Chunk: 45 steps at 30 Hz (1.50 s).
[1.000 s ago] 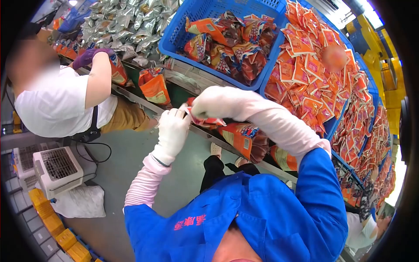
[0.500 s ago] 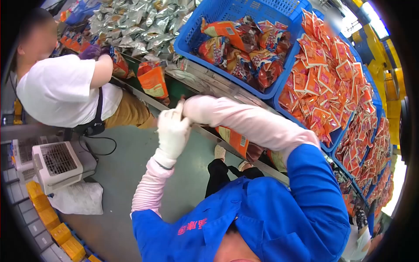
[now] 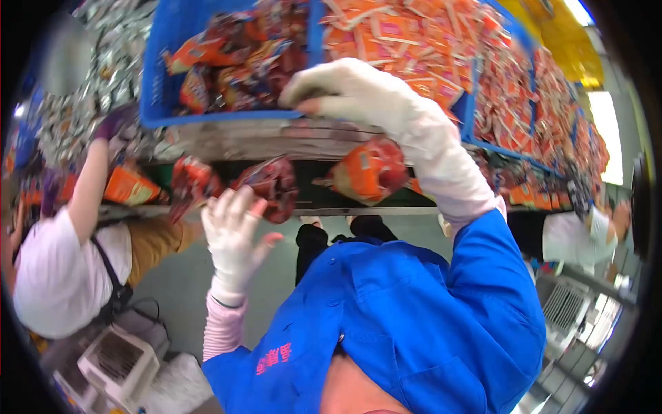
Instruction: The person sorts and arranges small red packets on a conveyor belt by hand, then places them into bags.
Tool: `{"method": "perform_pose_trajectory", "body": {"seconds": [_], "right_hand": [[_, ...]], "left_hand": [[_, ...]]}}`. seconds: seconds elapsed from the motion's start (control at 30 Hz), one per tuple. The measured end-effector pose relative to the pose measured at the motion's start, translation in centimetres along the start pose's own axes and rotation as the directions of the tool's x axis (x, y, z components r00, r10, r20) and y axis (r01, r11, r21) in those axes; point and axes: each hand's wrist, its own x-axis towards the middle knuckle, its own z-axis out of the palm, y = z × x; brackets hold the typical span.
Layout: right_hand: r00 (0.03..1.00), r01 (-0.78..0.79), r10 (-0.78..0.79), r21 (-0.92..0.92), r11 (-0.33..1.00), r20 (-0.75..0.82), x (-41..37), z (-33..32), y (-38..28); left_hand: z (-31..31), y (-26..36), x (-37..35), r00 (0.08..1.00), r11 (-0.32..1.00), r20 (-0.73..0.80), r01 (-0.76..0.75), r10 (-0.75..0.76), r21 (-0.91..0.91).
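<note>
My left hand (image 3: 234,238), in a white glove with bare fingertips, is spread beside a dark red packet (image 3: 279,186) on the conveyor. Nothing is in it. Curved over the near rim of a blue crate (image 3: 207,119), my gloved right hand (image 3: 345,93) is slightly blurred, its thumb and fingers apart, with no object visible in it. Red packets with coloured labels (image 3: 238,83) lie in that crate. An orange and red packet (image 3: 369,172) rests on the conveyor below my right wrist, and another red packet (image 3: 193,183) lies left of my left hand.
Small orange sachets (image 3: 407,34) fill crates at the right. Silver sachets (image 3: 103,62) are heaped at the upper left. A co-worker in a white shirt (image 3: 62,276) reaches over the line at left; another person (image 3: 579,238) is at the right. A white heater (image 3: 117,355) stands on the floor.
The view has turned, so the line now runs level. My hands, close together before, are apart: the left is spread by the conveyor and the right is up at the crate rim.
</note>
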Motion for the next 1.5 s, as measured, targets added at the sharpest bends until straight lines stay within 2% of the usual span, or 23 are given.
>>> {"method": "perform_pose_trajectory", "body": {"seconds": [0.1, 0.17, 0.23, 0.27, 0.33, 0.4, 0.43, 0.47, 0.53, 0.6, 0.67, 0.73, 0.77, 0.8, 0.83, 0.9, 1.03, 1.07, 1.2, 1.3, 1.33, 1.37, 1.5], "right_hand": [[0.977, 0.134, -0.192, -0.426, 0.895, -0.097, -7.0, -1.1, 8.2], [0.999, 0.012, 0.01, -0.439, 0.898, 0.047, -9.9, 2.3, 8.3], [0.993, 0.089, -0.121, -0.608, 0.789, -0.012, -9.9, 7.0, 10.9], [0.693, 0.243, -0.531, -0.536, 0.809, -0.487, -6.0, 12.1, 16.7], [0.51, 0.299, -0.524, -0.431, 0.851, -0.682, -6.3, 13.6, 16.3], [0.936, 0.107, -0.325, -0.765, 0.635, -0.139, -9.8, 13.2, 16.0], [0.803, 0.079, -0.489, -0.753, 0.654, -0.34, -9.0, 13.9, 16.9], [0.798, 0.065, -0.489, -0.756, 0.651, -0.352, -9.1, 14.1, 18.3], [0.964, 0.16, -0.266, -0.789, 0.593, -0.005, -12.7, 10.0, 14.2], [0.958, 0.052, -0.263, -0.825, 0.563, -0.118, -12.1, 11.6, 17.4], [0.958, 0.074, -0.248, -0.709, 0.701, -0.146, -13.3, 10.6, 18.1], [0.735, 0.031, -0.449, -0.635, 0.772, -0.509, -19.5, 5.6, 14.7], [0.776, -0.247, -0.143, -0.504, 0.827, -0.614, -22.8, 3.0, 12.0], [0.582, -0.457, -0.111, -0.437, 0.775, -0.805, -24.0, 3.1, 15.8], [0.629, -0.601, 0.206, -0.301, 0.741, -0.75, -25.8, 2.3, 18.1], [0.723, -0.564, 0.442, -0.085, 0.821, -0.53, -24.5, 4.6, 24.0], [0.783, -0.378, 0.213, -0.175, 0.909, -0.584, -16.2, 10.2, 26.3], [0.776, -0.251, 0.034, -0.258, 0.933, -0.63, -14.7, 11.0, 27.3], [0.892, -0.024, -0.06, -0.178, 0.984, -0.449, -11.0, 10.6, 24.2], [0.83, 0.304, -0.353, -0.181, 0.935, -0.432, -8.5, 6.6, 16.8], [0.802, 0.386, -0.434, -0.199, 0.901, -0.411, -7.3, 4.2, 13.3], [0.764, 0.485, -0.516, -0.182, 0.855, -0.387, -6.8, 1.5, 9.0], [0.456, 0.731, -0.799, -0.347, 0.587, -0.392, -0.1, -7.7, -4.4]], "left_hand": [[2.1, 2.8, 1.0, 0.951, 0.996, 0.308, 0.005, -0.033, 0.093], [6.4, 0.3, 0.5, 0.973, 0.98, 0.217, -0.115, 0.079, 0.162], [6.2, 0.8, 3.3, 0.976, 0.975, 0.108, -0.2, 0.189, 0.099], [7.0, 0.6, 3.6, 0.978, 0.977, 0.048, -0.207, 0.205, 0.057], [6.7, 2.5, 4.9, 0.974, 0.983, 0.127, -0.181, 0.185, -0.041], [7.5, 4.8, 5.7, 0.981, 0.974, 0.108, -0.139, 0.159, -0.177], [8.2, 6.0, 5.9, 0.975, 0.963, 0.147, -0.132, 0.17, -0.236], [9.2, 7.5, 6.0, 0.967, 0.948, 0.178, -0.123, 0.181, -0.294], [9.9, 10.4, 6.4, 0.932, 0.882, 0.295, -0.05, 0.21, -0.469], [12.2, 13.2, 6.7, 0.928, 0.893, 0.25, -0.15, 0.275, -0.425], [15.9, 12.9, 6.6, 0.942, 0.947, 0.306, -0.038, 0.141, -0.318], [18.3, 12.5, 7.3, 0.933, 0.971, 0.356, 0.038, 0.05, -0.236], [19.4, 12.1, 7.2, 0.939, 0.968, 0.335, 0.011, 0.075, -0.249], [20.5, 11.5, 7.0, 0.949, 0.967, 0.307, 0.003, 0.078, -0.255], [20.8, 11.8, 7.2, 0.945, 0.951, 0.313, 0.008, 0.095, -0.311], [19.6, 13.0, 7.3, 0.95, 0.924, 0.298, 0.029, 0.093, -0.381], [18.2, 14.3, 8.6, 0.887, 0.938, 0.46, 0.121, 0.045, -0.325], [18.4, 13.7, 8.4, 0.897, 0.923, 0.427, 0.058, 0.119, -0.38], [17.5, 13.0, 7.2, 0.849, 0.801, 0.517, 0.383, -0.109, -0.46], [13.9, 10.8, 9.1, 0.93, 0.622, -0.017, 0.232, -0.368, -0.748], [9.6, 9.6, 10.9, 0.941, 0.793, -0.081, 0.228, -0.328, -0.565], [7.0, 8.8, 13.4, 0.884, 0.918, -0.397, 0.082, -0.247, -0.389], [-5.7, 4.1, 24.5, 0.673, 0.945, -0.695, 0.019, -0.252, -0.325]]}}
